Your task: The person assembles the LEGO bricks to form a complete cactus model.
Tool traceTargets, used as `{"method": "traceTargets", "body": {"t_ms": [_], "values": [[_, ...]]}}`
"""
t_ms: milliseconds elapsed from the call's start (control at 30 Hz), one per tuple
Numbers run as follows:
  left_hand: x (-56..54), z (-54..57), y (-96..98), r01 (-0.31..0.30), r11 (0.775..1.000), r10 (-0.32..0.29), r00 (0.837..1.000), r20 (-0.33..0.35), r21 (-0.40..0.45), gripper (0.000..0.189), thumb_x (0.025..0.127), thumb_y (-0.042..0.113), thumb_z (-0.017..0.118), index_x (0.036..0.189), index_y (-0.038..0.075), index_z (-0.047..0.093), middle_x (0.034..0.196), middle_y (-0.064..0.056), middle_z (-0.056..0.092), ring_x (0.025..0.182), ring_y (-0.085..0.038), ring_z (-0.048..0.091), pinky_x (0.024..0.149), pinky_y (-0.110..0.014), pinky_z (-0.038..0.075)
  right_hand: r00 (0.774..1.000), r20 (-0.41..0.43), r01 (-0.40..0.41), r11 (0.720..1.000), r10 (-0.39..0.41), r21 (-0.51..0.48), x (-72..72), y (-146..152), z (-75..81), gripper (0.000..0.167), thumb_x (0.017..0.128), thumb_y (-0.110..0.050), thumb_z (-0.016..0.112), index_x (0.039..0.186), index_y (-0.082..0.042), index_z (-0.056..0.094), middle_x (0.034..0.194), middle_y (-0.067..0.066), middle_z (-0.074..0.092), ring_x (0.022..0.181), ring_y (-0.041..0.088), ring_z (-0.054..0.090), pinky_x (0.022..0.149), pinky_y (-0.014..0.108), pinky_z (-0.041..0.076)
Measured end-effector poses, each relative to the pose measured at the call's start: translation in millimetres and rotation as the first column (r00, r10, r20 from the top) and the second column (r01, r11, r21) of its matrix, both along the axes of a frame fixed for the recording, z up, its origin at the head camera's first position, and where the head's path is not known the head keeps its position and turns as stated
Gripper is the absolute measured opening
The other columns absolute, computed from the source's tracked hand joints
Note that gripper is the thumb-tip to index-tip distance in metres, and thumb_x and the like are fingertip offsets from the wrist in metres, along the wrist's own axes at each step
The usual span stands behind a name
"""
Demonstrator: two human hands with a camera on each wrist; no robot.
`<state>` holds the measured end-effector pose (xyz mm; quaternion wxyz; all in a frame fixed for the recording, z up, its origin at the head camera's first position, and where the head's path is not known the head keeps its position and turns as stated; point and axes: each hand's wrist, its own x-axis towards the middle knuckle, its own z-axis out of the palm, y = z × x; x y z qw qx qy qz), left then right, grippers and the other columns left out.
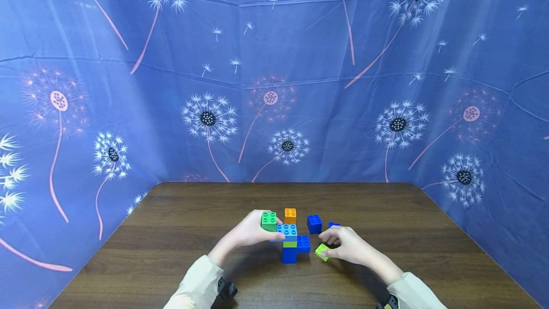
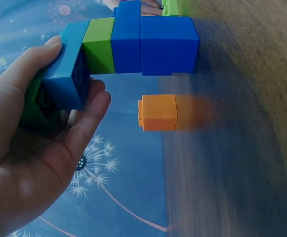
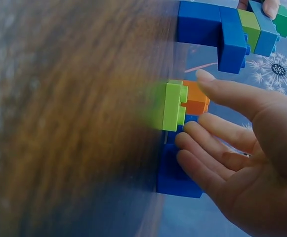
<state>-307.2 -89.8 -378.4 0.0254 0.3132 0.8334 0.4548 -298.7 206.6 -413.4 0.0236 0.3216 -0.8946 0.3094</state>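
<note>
My left hand point(image 1: 253, 230) grips the light blue brick point(image 2: 66, 74) of a stacked build, thumb on one side and fingers on the other. On top of that brick, at its left end, sits a green brick point(image 1: 269, 221). Below it come a lime green brick point(image 2: 99, 47), a blue brick point(image 1: 303, 243) jutting right, and a lower blue brick point(image 1: 289, 255). My right hand point(image 1: 349, 246) is by a loose lime green brick point(image 3: 172, 106) on the table, its thumb and fingers spread apart around it, not pinching it.
An orange brick point(image 1: 290, 215) stands on the brown table point(image 1: 193, 204) behind the build. A blue brick point(image 1: 314, 224) stands to its right, and another blue brick point(image 1: 333, 224) is partly hidden behind the right hand. A blue dandelion-patterned cloth point(image 1: 274, 61) hangs around the table's back and sides.
</note>
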Motion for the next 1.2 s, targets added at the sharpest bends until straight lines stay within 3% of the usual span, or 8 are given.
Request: {"method": "traceTargets", "body": {"t_ms": [133, 300, 400, 600, 800, 1200], "values": [[4.1, 4.3, 2.5, -0.013, 1.0, 0.013, 1.0, 0.0, -0.01, 0.025, 0.078, 0.018, 0.075, 0.096, 0.002, 0.068, 0.074, -0.001, 0.063, 0.057, 0.0, 0.047, 0.054, -0.018, 0.043, 1.0, 0.017, 0.011, 1.0, -0.012, 0.012, 0.7, -1, 0.2, 0.044, 0.073, -0.023, 0.079, 0.105, 0.004, 0.065, 0.091, 0.009, 0.066, 0.077, 0.019, 0.063, 0.066, 0.025, 0.051], [19.8, 22.3, 4.6, 0.001, 1.0, -0.001, 1.0, 0.003, 0.007, 0.025, 0.078, 0.011, 0.074, 0.096, -0.004, 0.066, 0.076, -0.006, 0.064, 0.058, 0.0, 0.047, 0.055, -0.019, 0.043, 0.999, 0.053, 0.006, 1.0, -0.007, 0.015, 0.8, -3, -0.7, 0.043, 0.071, -0.019, 0.081, 0.103, 0.005, 0.065, 0.084, 0.005, 0.064, 0.071, 0.013, 0.06, 0.061, 0.021, 0.049], [24.8, 27.7, 4.6, 0.009, 1.0, -0.009, 1.0, -0.003, 0.011, 0.026, 0.078, 0.009, 0.074, 0.096, -0.006, 0.065, 0.077, -0.007, 0.064, 0.058, 0.0, 0.047, 0.054, -0.019, 0.042, 0.997, 0.074, -0.009, 1.0, 0.007, 0.018, 1.2, -4, -1.0, 0.04, 0.071, -0.014, 0.08, 0.103, 0.005, 0.065, 0.085, 0.005, 0.063, 0.072, 0.013, 0.06, 0.061, 0.02, 0.049], [26.1, 31.1, 4.1, 0.018, 1.0, -0.018, 1.0, 0.001, 0.012, 0.026, 0.078, 0.011, 0.074, 0.096, -0.006, 0.065, 0.077, -0.006, 0.065, 0.058, 0.0, 0.048, 0.055, -0.019, 0.043, 0.997, 0.074, -0.002, 0.998, -0.002, 0.055, 2.7, -4, -1.2, 0.038, 0.07, -0.01, 0.08, 0.102, 0.003, 0.065, 0.091, 0.004, 0.061, 0.077, 0.014, 0.059, 0.064, 0.023, 0.05], [24.4, 31.6, 3.4, 0.022, 1.0, -0.022, 1.0, 0.007, 0.005, 0.026, 0.079, 0.012, 0.073, 0.096, -0.005, 0.065, 0.076, -0.006, 0.065, 0.058, 0.0, 0.049, 0.056, -0.019, 0.044, 0.999, 0.027, 0.024, 0.997, -0.027, 0.078, 5.7, -5, 0.8, 0.035, 0.065, -0.014, 0.083, 0.093, -0.001, 0.066, 0.082, 0.001, 0.061, 0.072, 0.011, 0.056, 0.062, 0.021, 0.047], [25.6, 29.8, 1.5, 0.021, 1.0, -0.021, 1.0, 0.022, 0.003, 0.026, 0.08, 0.012, 0.073, 0.098, -0.006, 0.065, 0.076, -0.006, 0.065, 0.057, 0.0, 0.049, 0.055, -0.019, 0.045, 0.999, 0.032, -0.004, 0.995, 0.001, 0.098, 7.3, -3, 2.3, 0.028, 0.069, -0.008, 0.079, 0.094, -0.002, 0.066, 0.086, 0.001, 0.06, 0.075, 0.012, 0.057, 0.064, 0.024, 0.05]]}}
